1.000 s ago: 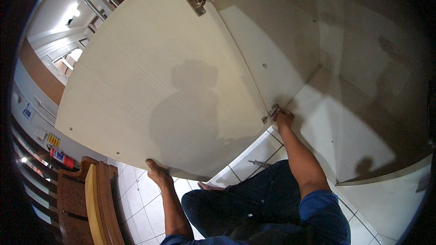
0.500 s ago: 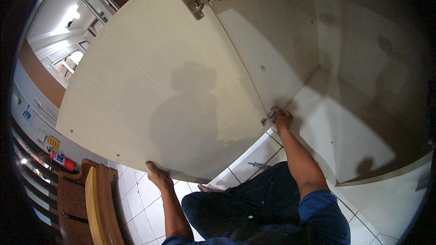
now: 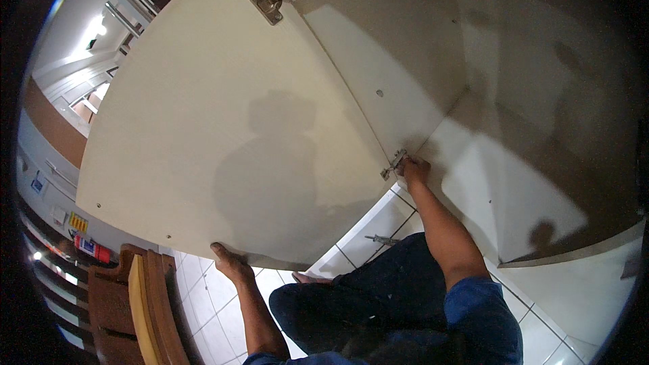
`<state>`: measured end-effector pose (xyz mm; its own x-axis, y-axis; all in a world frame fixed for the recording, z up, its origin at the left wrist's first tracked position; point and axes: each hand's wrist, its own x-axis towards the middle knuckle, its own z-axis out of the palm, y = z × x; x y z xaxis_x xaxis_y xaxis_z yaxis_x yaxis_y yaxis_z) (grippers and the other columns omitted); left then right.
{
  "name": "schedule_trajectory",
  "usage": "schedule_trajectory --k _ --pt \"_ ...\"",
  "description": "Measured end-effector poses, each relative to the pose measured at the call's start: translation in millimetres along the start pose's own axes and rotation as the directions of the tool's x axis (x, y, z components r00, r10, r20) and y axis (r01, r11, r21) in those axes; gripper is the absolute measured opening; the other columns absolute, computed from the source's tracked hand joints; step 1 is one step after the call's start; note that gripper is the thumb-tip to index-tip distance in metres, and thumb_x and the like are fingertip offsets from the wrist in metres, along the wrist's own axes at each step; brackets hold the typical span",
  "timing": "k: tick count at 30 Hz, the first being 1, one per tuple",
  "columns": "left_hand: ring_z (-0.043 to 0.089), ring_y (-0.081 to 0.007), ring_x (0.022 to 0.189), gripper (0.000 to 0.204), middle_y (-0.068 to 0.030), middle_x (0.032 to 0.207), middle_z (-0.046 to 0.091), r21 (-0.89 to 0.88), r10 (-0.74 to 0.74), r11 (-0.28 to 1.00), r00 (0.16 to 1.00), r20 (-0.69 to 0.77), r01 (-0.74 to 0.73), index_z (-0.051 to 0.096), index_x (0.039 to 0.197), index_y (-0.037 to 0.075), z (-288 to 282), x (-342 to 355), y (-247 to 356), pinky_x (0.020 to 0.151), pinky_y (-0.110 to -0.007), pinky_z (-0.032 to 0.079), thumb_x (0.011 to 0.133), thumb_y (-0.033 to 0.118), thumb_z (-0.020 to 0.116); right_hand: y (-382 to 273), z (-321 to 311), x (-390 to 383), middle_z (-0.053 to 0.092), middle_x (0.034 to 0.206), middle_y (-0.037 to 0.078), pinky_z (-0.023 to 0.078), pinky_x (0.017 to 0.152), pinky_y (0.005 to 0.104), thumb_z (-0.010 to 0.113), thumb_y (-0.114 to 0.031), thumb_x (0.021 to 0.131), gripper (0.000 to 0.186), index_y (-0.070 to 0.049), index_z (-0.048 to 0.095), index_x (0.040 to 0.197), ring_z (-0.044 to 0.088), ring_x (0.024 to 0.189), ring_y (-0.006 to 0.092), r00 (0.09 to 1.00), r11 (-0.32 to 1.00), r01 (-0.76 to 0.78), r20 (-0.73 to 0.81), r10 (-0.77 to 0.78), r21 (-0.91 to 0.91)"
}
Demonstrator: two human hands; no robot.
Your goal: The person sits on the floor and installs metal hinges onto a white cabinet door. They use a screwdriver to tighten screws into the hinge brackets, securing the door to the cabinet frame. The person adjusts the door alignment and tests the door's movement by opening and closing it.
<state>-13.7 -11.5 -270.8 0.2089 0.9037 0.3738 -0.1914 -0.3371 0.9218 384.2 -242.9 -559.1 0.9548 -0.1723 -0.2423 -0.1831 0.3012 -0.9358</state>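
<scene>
A large cream door panel (image 3: pixel 169 122) with a curved outer edge stands open against the cream cabinet (image 3: pixel 537 169). My left hand (image 3: pixel 230 262) grips the panel's lower edge, thumb on its face. My right hand (image 3: pixel 416 170) has its fingers closed on the lower metal hinge (image 3: pixel 395 162), where the panel meets the cabinet's side; the fingertips are partly hidden. An upper metal hinge (image 3: pixel 270 3) joins the same seam near the top. A thin metal tool (image 3: pixel 382 240) lies beside my dark-clothed leg.
A wooden seat with a yellow pad (image 3: pixel 137 297) stands at lower left by dark slats. A red extinguisher (image 3: pixel 91 250) is behind it. White floor tiles (image 3: pixel 203 297) surround my legs. Metal bar handles (image 3: pixel 122 17) show at upper left.
The view has shifted slightly, with the panel and hinges appearing a little further left. My hands stay on the panel edge and the lower hinge.
</scene>
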Motion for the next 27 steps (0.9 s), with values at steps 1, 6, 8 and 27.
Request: schedule_trajectory --k 1,6,8,27 --pt "0.055 -0.0237 0.087 0.083 -0.014 0.103 0.056 0.032 -0.008 0.999 0.999 -0.037 0.009 0.05 0.113 -0.007 -14.6 -0.4 4.2 0.068 -0.036 0.047 0.081 0.069 0.053 -29.8 12.5 -27.7 0.061 0.065 0.007 0.05 0.046 0.0299 0.064 -0.008 0.086 0.012 0.003 0.062 0.081 0.057 0.051 0.0147 0.988 0.994 -0.107 0.11 0.105 0.017" --pt "0.055 -0.022 0.088 0.082 -0.0146 0.094 0.054 0.019 -0.051 0.998 0.998 -0.045 0.052 0.044 0.112 -0.014 -34.2 8.7 -7.9 0.073 -0.035 0.047 0.082 0.06 0.061 -50.6 12.2 -39.5 0.059 0.061 0.006 0.047 0.044 0.0294 0.063 -0.007 0.086 0.009 0.001 0.06 0.083 0.056 0.048 0.0143 0.988 0.97 -0.132 0.103 0.113 0.203" --pt "0.055 -0.0232 0.088 0.083 -0.0156 0.094 0.054 -0.003 -0.043 0.999 0.999 -0.029 0.043 0.043 0.112 -0.015 -32.8 12.1 -10.9 0.072 -0.035 0.047 0.081 0.06 0.061 -24.3 13.7 -21.8 0.06 0.061 0.006 0.046 0.043 0.0294 0.063 -0.007 0.086 0.01 0.001 0.06 0.082 0.056 0.048 0.0144 0.998 0.99 0.016 0.057 -0.024 0.138" --pt "0.056 -0.0222 0.09 0.071 -0.0141 0.103 0.056 -0.038 -0.051 0.998 0.998 0.03 0.052 0.046 0.117 -0.009 -27.7 18.4 -20.2 0.075 -0.034 0.047 0.087 0.055 0.056 -4.1 -2.4 1.9 0.065 0.076 0.007 0.051 0.047 0.0305 0.059 -0.009 0.089 0.012 0.0 0.062 0.096 0.061 0.058 0.0148 0.991 0.999 -0.004 0.136 -0.002 0.039"
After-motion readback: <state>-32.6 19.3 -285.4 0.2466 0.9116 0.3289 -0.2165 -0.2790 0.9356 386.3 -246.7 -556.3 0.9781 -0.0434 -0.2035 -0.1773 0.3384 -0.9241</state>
